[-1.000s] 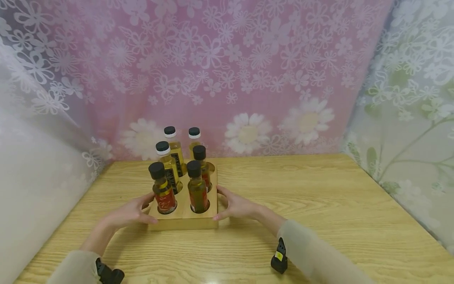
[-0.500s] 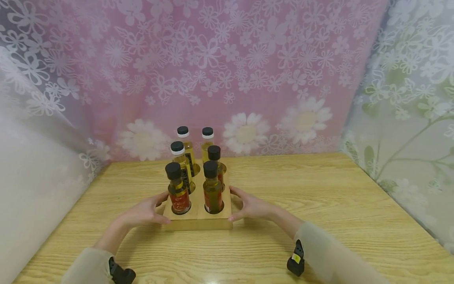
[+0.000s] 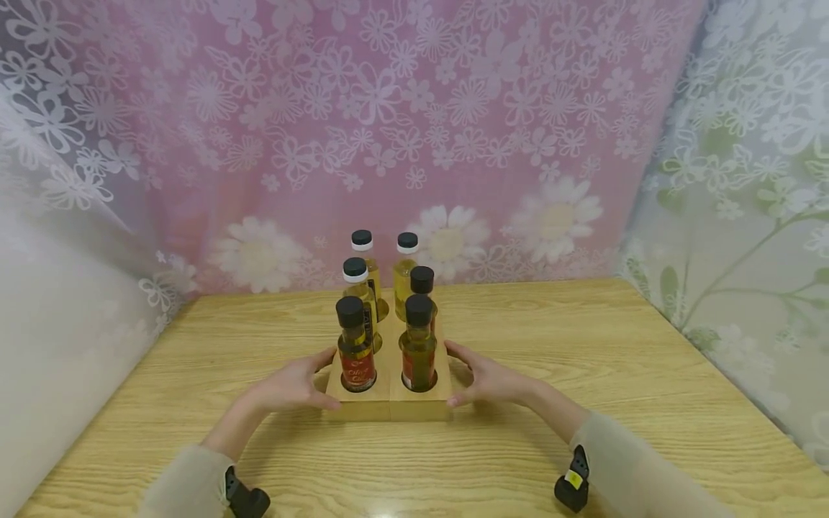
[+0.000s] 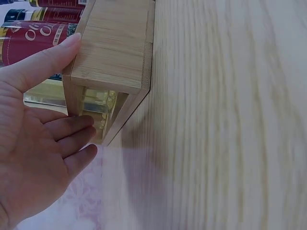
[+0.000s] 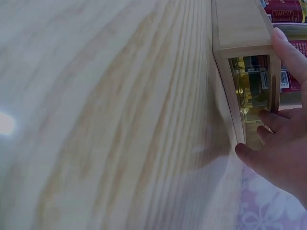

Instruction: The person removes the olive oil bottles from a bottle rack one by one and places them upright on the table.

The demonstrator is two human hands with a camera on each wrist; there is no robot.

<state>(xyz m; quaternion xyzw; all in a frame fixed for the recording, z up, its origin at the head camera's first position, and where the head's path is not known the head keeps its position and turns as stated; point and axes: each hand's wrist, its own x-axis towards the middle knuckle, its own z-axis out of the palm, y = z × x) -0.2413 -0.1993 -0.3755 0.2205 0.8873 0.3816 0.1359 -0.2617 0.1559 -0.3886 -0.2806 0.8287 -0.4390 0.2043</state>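
My left hand (image 3: 288, 388) and right hand (image 3: 495, 381) hold the wooden rack (image 3: 363, 411) from opposite sides, each gripping a front corner. On both, the thumb lies at the front edge while the other fingers, slightly spread, bend against the open side, their tips at the gap beneath the top board.

The rack sits near the middle of the table (image 3: 550, 331), a low, square-edged box of smooth pale wood with round holes cut in its top and a seam down its front. Six clear, rounded bottles stand upright in two rows: the front left bottle (image 3: 358, 363) and front right bottle (image 3: 418, 360) have red labels and plain black caps, and the back right bottle (image 3: 404, 277) shows pale yellow oil beneath a black-and-white cap. Wavy grain runs across the table; behind it hangs a pink curtain (image 3: 388, 129) patterned with white flowers.
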